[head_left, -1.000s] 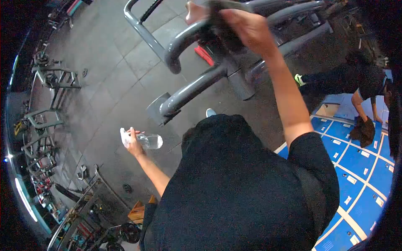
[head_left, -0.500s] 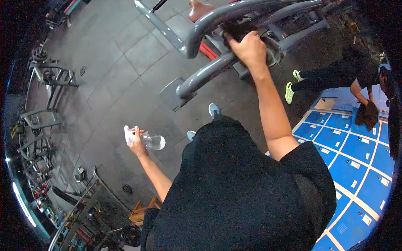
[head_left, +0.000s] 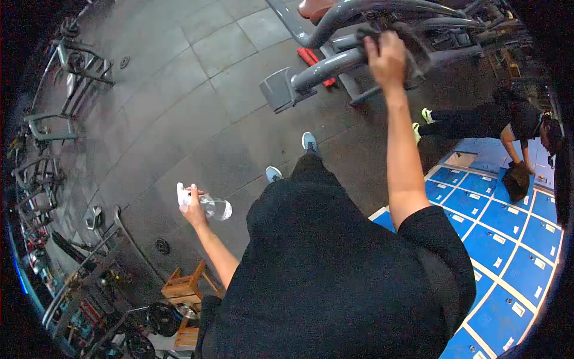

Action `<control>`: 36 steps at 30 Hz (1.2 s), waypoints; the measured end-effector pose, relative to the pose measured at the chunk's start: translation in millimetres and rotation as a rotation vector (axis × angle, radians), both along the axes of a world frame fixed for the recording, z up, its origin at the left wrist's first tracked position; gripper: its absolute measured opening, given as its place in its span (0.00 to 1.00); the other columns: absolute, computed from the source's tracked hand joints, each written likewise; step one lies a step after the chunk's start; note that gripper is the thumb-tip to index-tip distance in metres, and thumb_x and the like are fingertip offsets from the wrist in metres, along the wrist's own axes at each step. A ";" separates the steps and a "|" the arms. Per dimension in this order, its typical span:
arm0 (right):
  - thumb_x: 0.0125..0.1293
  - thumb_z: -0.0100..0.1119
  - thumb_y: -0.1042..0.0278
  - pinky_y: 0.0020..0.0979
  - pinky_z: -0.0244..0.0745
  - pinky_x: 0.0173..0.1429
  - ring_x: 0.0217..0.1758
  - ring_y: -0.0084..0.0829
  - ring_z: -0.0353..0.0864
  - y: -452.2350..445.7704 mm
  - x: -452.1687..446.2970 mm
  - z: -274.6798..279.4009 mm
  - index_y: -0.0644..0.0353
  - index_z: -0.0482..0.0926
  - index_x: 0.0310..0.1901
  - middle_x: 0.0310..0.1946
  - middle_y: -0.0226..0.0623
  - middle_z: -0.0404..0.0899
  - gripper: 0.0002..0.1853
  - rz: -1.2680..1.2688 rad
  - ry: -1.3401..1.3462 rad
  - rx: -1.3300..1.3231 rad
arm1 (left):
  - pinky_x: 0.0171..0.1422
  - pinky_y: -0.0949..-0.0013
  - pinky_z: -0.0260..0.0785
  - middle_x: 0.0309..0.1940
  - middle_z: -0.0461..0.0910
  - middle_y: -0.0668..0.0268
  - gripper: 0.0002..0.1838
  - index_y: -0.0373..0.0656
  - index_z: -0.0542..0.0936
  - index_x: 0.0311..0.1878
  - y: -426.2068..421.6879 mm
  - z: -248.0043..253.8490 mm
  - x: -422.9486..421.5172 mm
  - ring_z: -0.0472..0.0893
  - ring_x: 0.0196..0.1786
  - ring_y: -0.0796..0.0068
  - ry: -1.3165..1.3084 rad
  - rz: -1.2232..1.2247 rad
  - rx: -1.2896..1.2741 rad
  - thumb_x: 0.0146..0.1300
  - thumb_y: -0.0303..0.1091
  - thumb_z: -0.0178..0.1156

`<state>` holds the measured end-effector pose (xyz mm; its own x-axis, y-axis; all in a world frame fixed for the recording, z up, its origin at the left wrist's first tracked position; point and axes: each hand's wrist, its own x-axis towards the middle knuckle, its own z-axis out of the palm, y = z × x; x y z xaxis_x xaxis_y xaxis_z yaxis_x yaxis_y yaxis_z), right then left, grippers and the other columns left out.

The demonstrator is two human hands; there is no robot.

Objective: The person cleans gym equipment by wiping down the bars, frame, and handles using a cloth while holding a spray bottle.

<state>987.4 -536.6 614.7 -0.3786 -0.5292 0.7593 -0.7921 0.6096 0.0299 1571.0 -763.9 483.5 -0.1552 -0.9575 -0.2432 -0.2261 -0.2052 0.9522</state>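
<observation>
My left hand (head_left: 194,210) is closed around a clear spray bottle (head_left: 217,207) with a white spray head. The bottle lies nearly sideways over the dark floor, away from the machine. In my right hand (head_left: 388,64) is a dark cloth (head_left: 415,52), pressed against the grey tubular frame of a gym machine (head_left: 332,67). Motion blurs the cloth, and it hides the part of the frame beneath it. A brown padded seat (head_left: 315,8) shows at the machine's far side.
Blue lockers (head_left: 499,239) with pale edging stand at right. Beside them another person (head_left: 499,116) bends over, holding a dark cloth (head_left: 517,181). A wooden stool (head_left: 184,286) and weight equipment (head_left: 75,78) stand at left. Red objects (head_left: 315,64) lie behind the machine's bar.
The view has turned, so the machine sits farther right and higher. My right hand and cloth have shifted over the frame. My left hand still holds the bottle much as before.
</observation>
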 end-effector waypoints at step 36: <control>0.70 0.51 0.39 0.50 0.81 0.54 0.41 0.52 0.89 -39.9 16.6 27.1 0.65 0.88 0.27 0.32 0.54 0.88 0.33 0.123 -0.560 0.365 | 0.37 0.66 0.84 0.38 0.79 0.66 0.34 0.32 0.62 0.78 -71.9 39.4 -89.7 0.80 0.33 0.79 0.141 -0.146 -0.101 0.75 0.31 0.63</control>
<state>1004.0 -576.5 641.8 -0.5837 -0.7787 0.2302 -0.8108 0.5432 -0.2182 1481.3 -835.9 522.9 -0.3196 -0.9408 -0.1128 -0.1093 -0.0816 0.9906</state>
